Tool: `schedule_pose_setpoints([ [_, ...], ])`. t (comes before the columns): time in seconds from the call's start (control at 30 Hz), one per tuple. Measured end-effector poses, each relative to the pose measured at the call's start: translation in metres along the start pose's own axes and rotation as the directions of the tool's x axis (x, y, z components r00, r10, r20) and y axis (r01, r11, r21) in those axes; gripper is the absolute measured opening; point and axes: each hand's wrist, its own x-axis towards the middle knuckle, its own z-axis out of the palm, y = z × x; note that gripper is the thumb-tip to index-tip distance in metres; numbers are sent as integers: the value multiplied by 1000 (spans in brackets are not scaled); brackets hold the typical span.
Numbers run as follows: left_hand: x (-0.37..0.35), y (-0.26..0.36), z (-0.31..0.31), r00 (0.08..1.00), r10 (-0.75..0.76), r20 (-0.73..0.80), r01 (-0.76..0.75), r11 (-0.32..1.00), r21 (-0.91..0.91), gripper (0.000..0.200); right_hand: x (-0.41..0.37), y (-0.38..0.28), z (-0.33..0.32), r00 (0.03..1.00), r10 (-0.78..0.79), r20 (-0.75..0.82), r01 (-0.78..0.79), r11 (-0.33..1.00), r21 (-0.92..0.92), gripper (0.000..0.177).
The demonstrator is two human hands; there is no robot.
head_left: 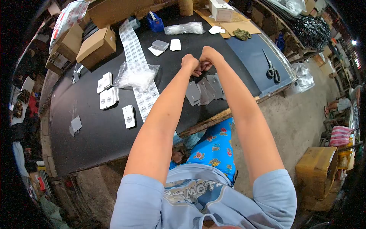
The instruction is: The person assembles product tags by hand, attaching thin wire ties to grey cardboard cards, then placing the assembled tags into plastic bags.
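Observation:
Over the black tabletop [91, 141], my left hand [190, 65] and my right hand [209, 58] come together with bent fingers. Both look closed in a pinch, and whatever sits between the fingertips is too small or hidden to make out. Just below them, several grey tags [206, 93] lie fanned out near the table's front edge. Beyond my left hand are a small stack of grey cards [160, 45] and a few white cards [175, 44]. To the left, a clear plastic bag [135, 77] rests across a long strip of barcode labels [133, 49].
White barcode tags [129, 116] lie in stacks left of the strip. Loose grey tags [76, 123] are farther left. A blue tape dispenser [155, 22] and a clear plastic packet [185, 28] stand at the back. Black scissors [272, 70] lie right; cardboard boxes [96, 47] stand back left.

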Motion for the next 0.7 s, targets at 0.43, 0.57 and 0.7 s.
schedule_pose_setpoints([
  [0.43,-1,-35,5,884,420,-206,-286,833,474,26,-19,28,13,882,-394,-259,379,919,-107,23],
  [0.57,11,-39,-4,892,431,-134,-343,841,419,14,-25,32,15,807,-443,-390,481,877,-1,25],
  [0.7,-4,-32,-9,951,301,-77,-290,949,128,13,-34,31,13,857,-373,-357,446,882,150,23],
])
